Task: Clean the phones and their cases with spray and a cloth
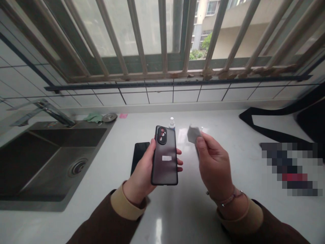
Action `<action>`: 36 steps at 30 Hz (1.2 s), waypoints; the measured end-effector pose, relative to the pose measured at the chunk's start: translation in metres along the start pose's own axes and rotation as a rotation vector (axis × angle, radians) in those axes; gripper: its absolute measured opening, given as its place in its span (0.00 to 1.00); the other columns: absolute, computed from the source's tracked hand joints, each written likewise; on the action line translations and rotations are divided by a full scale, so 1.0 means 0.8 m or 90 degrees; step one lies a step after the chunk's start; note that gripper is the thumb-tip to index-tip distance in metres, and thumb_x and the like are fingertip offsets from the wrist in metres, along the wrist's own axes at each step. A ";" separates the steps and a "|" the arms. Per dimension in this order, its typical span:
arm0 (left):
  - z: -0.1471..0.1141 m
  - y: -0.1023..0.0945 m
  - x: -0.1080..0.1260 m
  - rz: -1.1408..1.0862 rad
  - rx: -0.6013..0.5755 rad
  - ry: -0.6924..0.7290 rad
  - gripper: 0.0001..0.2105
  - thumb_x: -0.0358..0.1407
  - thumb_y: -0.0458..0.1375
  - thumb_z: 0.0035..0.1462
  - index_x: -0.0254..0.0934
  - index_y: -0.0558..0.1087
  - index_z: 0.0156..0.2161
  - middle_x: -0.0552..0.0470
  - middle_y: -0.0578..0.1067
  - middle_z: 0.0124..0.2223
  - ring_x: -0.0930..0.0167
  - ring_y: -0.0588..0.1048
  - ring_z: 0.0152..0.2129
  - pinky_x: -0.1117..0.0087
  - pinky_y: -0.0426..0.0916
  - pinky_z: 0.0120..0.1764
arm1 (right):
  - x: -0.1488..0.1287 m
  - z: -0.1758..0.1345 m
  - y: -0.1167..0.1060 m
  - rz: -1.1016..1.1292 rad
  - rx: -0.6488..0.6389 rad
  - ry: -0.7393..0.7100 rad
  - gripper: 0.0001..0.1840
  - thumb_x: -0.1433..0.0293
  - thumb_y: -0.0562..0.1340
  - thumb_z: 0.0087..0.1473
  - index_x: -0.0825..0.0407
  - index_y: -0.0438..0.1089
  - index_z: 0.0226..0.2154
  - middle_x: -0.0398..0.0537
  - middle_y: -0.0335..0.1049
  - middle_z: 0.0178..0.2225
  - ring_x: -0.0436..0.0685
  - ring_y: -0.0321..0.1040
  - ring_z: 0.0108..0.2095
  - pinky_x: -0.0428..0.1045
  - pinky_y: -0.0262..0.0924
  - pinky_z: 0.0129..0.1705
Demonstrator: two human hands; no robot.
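Observation:
My left hand (142,171) is wrapped around a dark translucent phone case (165,173), its back facing me and the camera cutout at the top. A small white label (167,158) sits on the middle of that case. To the right, my right hand (214,159) pinches a small folded grey-white cloth (193,133), held apart from the case. A black phone (139,154) lies on the counter, partly hidden behind my left hand. Behind the case stands a small bottle (172,122) with a white cap; its lower part is covered.
At left is a steel sink (104,142) with a faucet (56,113). A green cloth (94,117), a drain strainer (109,117) and a pink piece (123,116) lie behind it. A black strap (266,132) rests on the white counter (241,176) at right. Window bars (164,40) rise behind.

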State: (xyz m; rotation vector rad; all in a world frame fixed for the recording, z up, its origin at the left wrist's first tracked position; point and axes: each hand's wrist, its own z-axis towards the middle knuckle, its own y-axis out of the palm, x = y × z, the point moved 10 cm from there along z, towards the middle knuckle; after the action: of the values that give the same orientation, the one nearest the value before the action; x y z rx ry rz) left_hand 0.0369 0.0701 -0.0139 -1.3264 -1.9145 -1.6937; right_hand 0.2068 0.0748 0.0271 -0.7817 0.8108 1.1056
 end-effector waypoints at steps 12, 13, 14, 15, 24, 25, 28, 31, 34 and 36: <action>0.004 -0.044 -0.005 -0.055 0.209 -0.023 0.34 0.59 0.48 0.73 0.28 0.83 0.47 0.39 0.84 0.33 0.63 0.83 0.29 0.64 0.80 0.39 | -0.075 -0.068 0.094 0.010 -0.396 -0.328 0.17 0.79 0.59 0.72 0.49 0.75 0.57 0.48 0.78 0.62 0.53 0.68 0.69 0.58 0.48 0.78; 0.003 -0.047 -0.007 -0.052 0.220 -0.049 0.36 0.61 0.48 0.72 0.27 0.83 0.46 0.39 0.83 0.31 0.63 0.83 0.27 0.64 0.79 0.36 | -0.079 -0.071 0.096 0.007 -0.411 -0.348 0.17 0.78 0.59 0.72 0.49 0.76 0.56 0.47 0.78 0.62 0.52 0.67 0.69 0.57 0.47 0.79; 0.002 -0.050 -0.009 -0.051 0.223 -0.069 0.38 0.63 0.47 0.71 0.27 0.83 0.45 0.38 0.83 0.30 0.63 0.82 0.26 0.64 0.79 0.35 | -0.082 -0.073 0.096 -0.001 -0.421 -0.364 0.16 0.78 0.59 0.72 0.49 0.76 0.56 0.46 0.78 0.62 0.51 0.67 0.69 0.56 0.47 0.79; 0.002 -0.050 -0.010 -0.049 0.220 -0.078 0.38 0.63 0.47 0.71 0.27 0.83 0.45 0.38 0.83 0.30 0.62 0.83 0.26 0.64 0.79 0.35 | -0.083 -0.074 0.096 -0.011 -0.423 -0.378 0.16 0.78 0.59 0.72 0.49 0.76 0.56 0.46 0.78 0.62 0.51 0.67 0.69 0.55 0.46 0.79; 0.011 -0.023 0.003 -0.041 0.101 0.035 0.27 0.51 0.49 0.76 0.31 0.79 0.57 0.39 0.86 0.42 0.62 0.85 0.32 0.62 0.80 0.40 | -0.048 -0.032 0.067 -0.099 -0.246 -0.230 0.22 0.77 0.56 0.73 0.46 0.74 0.63 0.51 0.78 0.61 0.59 0.75 0.63 0.63 0.63 0.73; 0.010 -0.021 0.000 -0.018 0.087 0.014 0.27 0.52 0.50 0.75 0.31 0.78 0.58 0.38 0.85 0.42 0.62 0.84 0.31 0.63 0.80 0.37 | -0.037 -0.022 0.053 -0.095 -0.187 -0.163 0.21 0.75 0.57 0.73 0.45 0.75 0.62 0.50 0.80 0.59 0.60 0.78 0.61 0.63 0.68 0.69; 0.005 -0.012 -0.011 0.053 0.037 -0.059 0.28 0.55 0.54 0.72 0.35 0.73 0.64 0.37 0.85 0.43 0.61 0.85 0.30 0.65 0.78 0.32 | -0.003 -0.003 0.004 -0.085 0.009 0.030 0.16 0.66 0.60 0.73 0.45 0.80 0.57 0.51 0.84 0.53 0.63 0.82 0.54 0.62 0.77 0.58; -0.003 -0.001 -0.026 0.118 -0.027 -0.124 0.31 0.56 0.55 0.71 0.45 0.63 0.72 0.39 0.85 0.44 0.60 0.85 0.32 0.66 0.77 0.33 | 0.012 0.002 -0.022 -0.101 0.105 0.101 0.18 0.61 0.61 0.73 0.47 0.81 0.56 0.53 0.84 0.51 0.65 0.82 0.53 0.65 0.76 0.59; -0.008 0.003 -0.038 0.165 -0.056 -0.150 0.31 0.56 0.56 0.71 0.47 0.62 0.73 0.42 0.85 0.42 0.61 0.85 0.31 0.67 0.76 0.33 | 0.002 0.004 0.000 -0.101 0.016 0.022 0.17 0.65 0.60 0.73 0.46 0.79 0.59 0.52 0.82 0.57 0.63 0.79 0.59 0.65 0.70 0.66; -0.008 -0.002 -0.043 0.168 -0.032 -0.154 0.31 0.57 0.56 0.71 0.43 0.67 0.70 0.42 0.85 0.39 0.62 0.84 0.29 0.68 0.75 0.32 | -0.013 -0.002 0.026 -0.084 -0.085 -0.069 0.19 0.70 0.59 0.74 0.45 0.77 0.61 0.50 0.77 0.63 0.62 0.73 0.65 0.64 0.65 0.71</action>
State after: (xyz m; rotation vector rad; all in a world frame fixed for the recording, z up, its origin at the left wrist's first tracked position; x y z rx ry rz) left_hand 0.0523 0.0490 -0.0374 -1.7861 -1.7286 -1.5177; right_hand 0.1844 0.0741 0.0321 -0.8660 0.5902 1.0817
